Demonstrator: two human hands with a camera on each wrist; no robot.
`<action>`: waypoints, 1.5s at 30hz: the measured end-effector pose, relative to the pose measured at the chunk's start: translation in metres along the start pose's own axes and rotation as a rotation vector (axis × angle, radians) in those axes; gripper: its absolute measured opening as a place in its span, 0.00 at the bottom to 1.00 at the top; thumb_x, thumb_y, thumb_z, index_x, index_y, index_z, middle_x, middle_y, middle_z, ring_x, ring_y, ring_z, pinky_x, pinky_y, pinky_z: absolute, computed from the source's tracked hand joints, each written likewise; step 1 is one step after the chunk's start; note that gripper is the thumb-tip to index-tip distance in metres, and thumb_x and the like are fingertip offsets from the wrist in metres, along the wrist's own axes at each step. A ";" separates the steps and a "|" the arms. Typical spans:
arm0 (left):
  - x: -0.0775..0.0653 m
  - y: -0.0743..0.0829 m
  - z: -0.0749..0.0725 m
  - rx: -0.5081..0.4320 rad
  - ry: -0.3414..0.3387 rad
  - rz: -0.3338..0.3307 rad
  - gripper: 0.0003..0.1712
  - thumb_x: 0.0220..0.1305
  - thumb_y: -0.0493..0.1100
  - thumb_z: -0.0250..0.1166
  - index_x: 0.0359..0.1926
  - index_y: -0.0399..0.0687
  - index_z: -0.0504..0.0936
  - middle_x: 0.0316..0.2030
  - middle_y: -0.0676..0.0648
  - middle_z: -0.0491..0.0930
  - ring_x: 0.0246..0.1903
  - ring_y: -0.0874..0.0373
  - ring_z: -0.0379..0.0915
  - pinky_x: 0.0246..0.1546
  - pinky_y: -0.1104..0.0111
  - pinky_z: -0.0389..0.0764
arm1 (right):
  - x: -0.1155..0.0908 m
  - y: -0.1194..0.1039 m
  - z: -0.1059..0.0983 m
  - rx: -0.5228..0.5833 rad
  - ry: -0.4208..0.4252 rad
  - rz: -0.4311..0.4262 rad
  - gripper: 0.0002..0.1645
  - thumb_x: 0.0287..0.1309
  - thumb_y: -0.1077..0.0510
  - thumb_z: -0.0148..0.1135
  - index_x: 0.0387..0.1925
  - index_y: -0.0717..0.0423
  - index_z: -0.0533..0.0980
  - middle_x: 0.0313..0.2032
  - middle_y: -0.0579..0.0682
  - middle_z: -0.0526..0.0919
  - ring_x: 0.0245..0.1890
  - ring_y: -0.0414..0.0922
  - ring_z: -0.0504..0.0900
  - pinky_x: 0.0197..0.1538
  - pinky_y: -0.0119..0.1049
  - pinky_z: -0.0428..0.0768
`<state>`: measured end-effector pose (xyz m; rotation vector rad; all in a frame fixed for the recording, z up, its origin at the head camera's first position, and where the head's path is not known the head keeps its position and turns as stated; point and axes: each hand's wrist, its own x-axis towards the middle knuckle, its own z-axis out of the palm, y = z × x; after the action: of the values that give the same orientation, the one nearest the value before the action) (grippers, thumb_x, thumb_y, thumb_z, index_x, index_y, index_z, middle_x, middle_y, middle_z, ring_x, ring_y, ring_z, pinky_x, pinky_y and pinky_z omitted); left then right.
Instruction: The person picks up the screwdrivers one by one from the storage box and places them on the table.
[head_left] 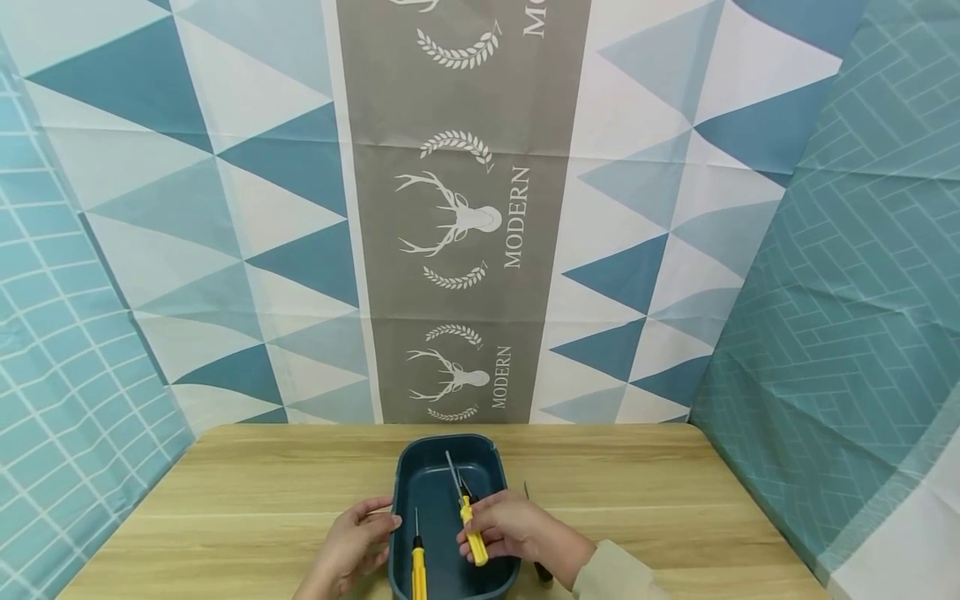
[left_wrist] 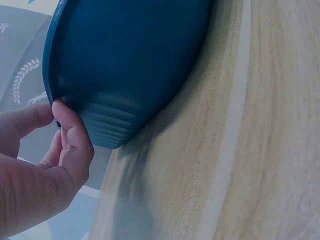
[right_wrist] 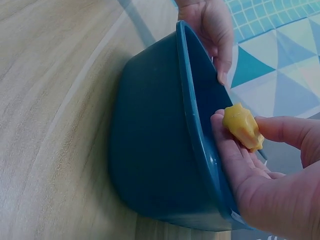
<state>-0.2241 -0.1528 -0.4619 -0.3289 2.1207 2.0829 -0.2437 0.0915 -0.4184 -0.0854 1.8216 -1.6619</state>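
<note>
A dark blue plastic bin [head_left: 406, 467] stands on the table. My left hand [head_left: 354, 540] pinches its left rim between thumb and fingers; the left wrist view shows this hand [left_wrist: 45, 165] at the rim too. In my right hand [head_left: 510, 527] is a screwdriver [head_left: 474, 533] with a yellow handle, held over the right part of the bin, its shaft pointing away from me. In the right wrist view the ridged handle end [right_wrist: 242, 127] sits between thumb and fingers. A second yellow-handled screwdriver [head_left: 418, 571] lies inside the bin at the left.
To the right of the bin lies a thin tool with a dark handle [head_left: 543, 572], partly hidden by my right forearm. Under the bin is a wood-grain table [head_left: 285, 467]. Patterned cloth [head_left: 465, 292] hangs behind it and on both sides.
</note>
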 end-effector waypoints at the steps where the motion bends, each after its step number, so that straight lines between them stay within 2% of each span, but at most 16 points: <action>1: 0.000 0.000 0.000 0.003 -0.004 0.001 0.32 0.58 0.40 0.64 0.60 0.33 0.65 0.40 0.44 0.79 0.31 0.58 0.77 0.28 0.68 0.79 | -0.001 0.000 -0.001 0.000 -0.001 -0.004 0.27 0.58 0.65 0.56 0.58 0.72 0.64 0.37 0.57 0.85 0.30 0.41 0.85 0.43 0.40 0.83; 8: 0.001 -0.001 0.002 0.000 -0.004 0.005 0.31 0.58 0.40 0.64 0.60 0.33 0.66 0.40 0.44 0.80 0.31 0.58 0.78 0.27 0.69 0.79 | -0.006 -0.001 -0.008 0.001 0.000 -0.041 0.28 0.58 0.65 0.55 0.59 0.74 0.62 0.37 0.58 0.85 0.29 0.40 0.84 0.41 0.38 0.83; 16: 0.001 -0.001 0.000 -0.001 0.000 0.017 0.32 0.58 0.40 0.65 0.60 0.32 0.66 0.39 0.45 0.80 0.31 0.57 0.77 0.27 0.68 0.79 | -0.008 -0.002 -0.011 0.013 0.008 -0.046 0.26 0.58 0.65 0.56 0.57 0.72 0.65 0.35 0.56 0.85 0.31 0.41 0.85 0.43 0.39 0.83; 23: 0.001 -0.002 0.000 0.004 0.023 0.004 0.31 0.58 0.40 0.64 0.59 0.33 0.66 0.39 0.44 0.79 0.31 0.57 0.77 0.27 0.68 0.79 | -0.011 -0.003 -0.014 0.021 0.020 -0.056 0.28 0.58 0.66 0.56 0.58 0.74 0.63 0.37 0.58 0.85 0.30 0.42 0.85 0.42 0.39 0.83; 45: 0.001 -0.001 0.000 0.001 0.001 0.023 0.31 0.58 0.40 0.64 0.60 0.32 0.66 0.40 0.44 0.80 0.31 0.57 0.77 0.27 0.68 0.79 | -0.018 -0.003 -0.030 0.048 0.074 -0.073 0.31 0.57 0.65 0.57 0.59 0.74 0.60 0.37 0.57 0.84 0.30 0.42 0.85 0.44 0.40 0.83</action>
<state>-0.2245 -0.1528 -0.4633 -0.3073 2.1356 2.0951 -0.2462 0.1252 -0.4086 -0.0708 1.8523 -1.7796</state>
